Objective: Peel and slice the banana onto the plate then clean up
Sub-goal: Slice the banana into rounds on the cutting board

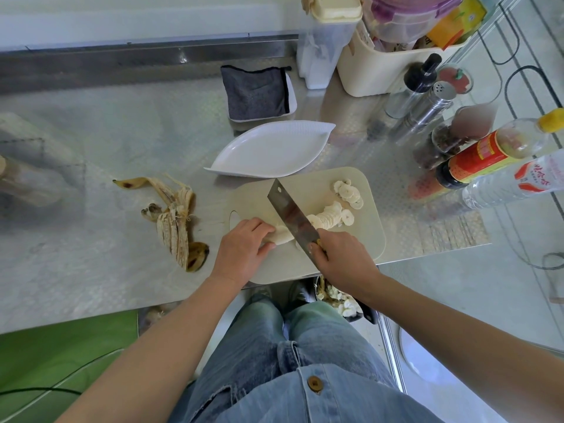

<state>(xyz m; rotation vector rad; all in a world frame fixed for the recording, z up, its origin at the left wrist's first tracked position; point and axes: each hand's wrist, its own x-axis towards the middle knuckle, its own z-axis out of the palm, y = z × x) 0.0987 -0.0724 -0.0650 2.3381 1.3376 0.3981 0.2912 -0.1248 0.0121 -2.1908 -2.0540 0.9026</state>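
Pinning the uncut end of the banana (pixel 282 236) to the cutting board (pixel 366 227) with the left hand (pixel 244 242), fingers curled round it, probably to stop it rolling. Gripping the knife (pixel 290 213) in the right hand (pixel 341 257), fist wrapped round the handle, holding the blade slanted just right of the left fingertips. Leaving cut slices (pixel 329 218) fanned beyond the blade. Keeping the plate (pixel 268 154) just past both hands, without slices yet, likely for loading afterwards. Parking the peel (pixel 174 221) left of the left hand on the desk (pixel 106 141). Handle buried under the right hand; cannot tell whether the edge touches the fruit.
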